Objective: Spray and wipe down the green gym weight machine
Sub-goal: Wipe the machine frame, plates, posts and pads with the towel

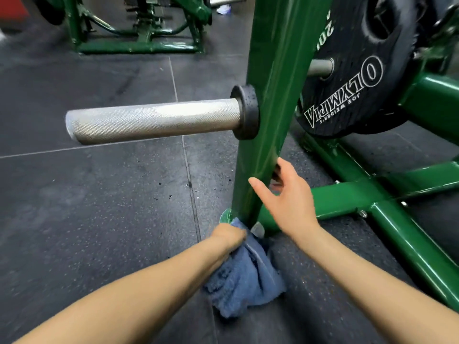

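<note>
A person's left hand (229,235) bunches a blue towel (244,274) against the foot of the green upright post (270,108), at six o'clock in view; the right hand (288,194), fingers spread, steadies the post. Wiping looks under way; next likely calls for working upward. At two o'clock, a black plate (347,78) reads "Joe Weider's Olympia."

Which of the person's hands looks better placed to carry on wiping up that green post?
Left. The left hand grips the blue towel right at the foot of the green upright post, so it likely wipes next. The right hand holds no cloth and only braces against the post.
</note>
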Demonstrator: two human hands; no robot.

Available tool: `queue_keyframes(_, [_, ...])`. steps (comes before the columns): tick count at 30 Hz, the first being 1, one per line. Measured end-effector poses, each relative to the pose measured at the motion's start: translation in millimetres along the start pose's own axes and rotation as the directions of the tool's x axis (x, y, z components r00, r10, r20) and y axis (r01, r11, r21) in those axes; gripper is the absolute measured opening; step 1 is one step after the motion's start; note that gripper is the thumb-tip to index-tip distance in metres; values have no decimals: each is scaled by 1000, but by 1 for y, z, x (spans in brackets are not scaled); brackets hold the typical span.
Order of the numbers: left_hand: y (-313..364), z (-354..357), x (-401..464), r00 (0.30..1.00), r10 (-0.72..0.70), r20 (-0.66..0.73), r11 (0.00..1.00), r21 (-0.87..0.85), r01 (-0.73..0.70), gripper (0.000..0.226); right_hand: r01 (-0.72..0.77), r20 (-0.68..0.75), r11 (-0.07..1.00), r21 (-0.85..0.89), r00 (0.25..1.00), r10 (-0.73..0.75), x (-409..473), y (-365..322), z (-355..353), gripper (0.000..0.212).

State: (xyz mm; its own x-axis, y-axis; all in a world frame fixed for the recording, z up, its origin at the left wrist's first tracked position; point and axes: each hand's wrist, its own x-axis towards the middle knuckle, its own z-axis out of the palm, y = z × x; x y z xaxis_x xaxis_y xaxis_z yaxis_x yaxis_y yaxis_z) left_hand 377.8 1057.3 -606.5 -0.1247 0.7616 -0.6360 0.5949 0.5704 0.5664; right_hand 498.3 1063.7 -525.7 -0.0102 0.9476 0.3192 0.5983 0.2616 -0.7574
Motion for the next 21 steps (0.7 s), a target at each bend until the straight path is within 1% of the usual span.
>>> queue_keyframes(1, [7, 0, -12, 995, 43, 85, 999, 19, -45, 43, 16, 112, 994, -110, 994, -4, 5, 5, -10, 62])
queue_keyframes(2, [17, 1, -26, 985, 87, 151, 995, 32, -93, 43, 43, 243, 966, -254, 970, 20, 11, 9, -19, 60])
queue_keyframes(3, [27, 3, -41, 974, 122, 189, 990, 39, -132, 43, 67, 368, 919, -389, 926, 88, 16, 11, -28, 56])
queue_keyframes(4, [37, 5, -53, 968, 150, 202, 986, 41, -161, 43, 75, 461, 874, -480, 869, 179, 19, 11, -37, 51])
queue_keyframes(5, [47, 6, -63, 967, 171, 189, 983, 32, -181, 44, 49, 517, 852, -522, 812, 270, 22, 8, -47, 49])
queue_keyframes(6, [56, 8, -70, 969, 181, 168, 983, 0, -184, 44, -6, 549, 851, -525, 762, 344, 24, 5, -56, 54])
queue_keyframes(7, [65, 8, -75, 973, 182, 143, 983, -54, -176, 45, -71, 569, 856, -511, 719, 399, 24, 0, -65, 63])
queue_keyframes(8, [74, 4, -81, 978, 183, 104, 979, -112, -171, 45, -135, 585, 868, -478, 688, 429, 26, -3, -73, 74])
queue_keyframes(9, [82, 0, -86, 981, 183, 67, 973, -156, -171, 45, -194, 583, 879, -435, 683, 440, 28, -5, -80, 80])
queue_keyframes(10, [89, -5, -87, 983, 179, 40, 968, -186, -168, 45, -222, 562, 893, -391, 711, 423, 28, -5, -84, 86])
queue_keyframes(11, [97, -10, -87, 985, 171, 13, 960, -227, -163, 45, -211, 520, 913, -349, 767, 376, 28, -6, -89, 93])
queue_keyframes(12, [102, -14, -87, 987, 161, -2, 950, -269, -156, 46, -190, 465, 932, -309, 825, 322, 26, -4, -91, 95])
queue_keyframes(13, [107, -17, -87, 989, 148, -13, 934, -326, -144, 46, -200, 410, 941, -273, 861, 302, 26, -3, -94, 88])
queue_keyframes(14, [111, -17, -85, 991, 133, -8, 903, -411, -124, 49, -208, 378, 950, -234, 881, 286, 25, -3, -98, 82])
queue_keyframes(15, [112, -15, -82, 993, 114, -9, 855, -508, -103, 56, -204, 385, 950, -237, 878, 284, 24, -4, -103, 82])
queue_keyframes(16, [113, -13, -81, 996, 87, -18, 799, -595, -80, 61, -180, 432, 950, -256, 858, 279, 21, -5, -110, 87])
queue_keyframes(17, [113, -12, -80, 997, 77, -12, 754, -653, -67, 59, -144, 512, 945, -293, 811, 282, 18, -8, -117, 88])
queue_keyframes(18, [115, -12, -82, 997, 76, -11, 722, -690, -62, 50, -105, 608, 952, -287, 748, 266, 14, -10, -122, 79])
queue_keyframes(19, [117, -14, -85, 997, 70, -10, 694, -718, -56, 41, -117, 710, 967, -226, 660, 245, 9, -11, -125, 62])
queue_keyframes(20, [119, -15, -84, 997, 79, -7, 673, -737, -58, 38, -160, 772, 977, -139, 601, 208, 4, -10, -128, 46])
queue_keyframes(21, [122, -17, -83, 995, 98, 13, 655, -754, -54, 40, -171, 774, 982, -80, 611, 169, 1, -1, -128, 40])
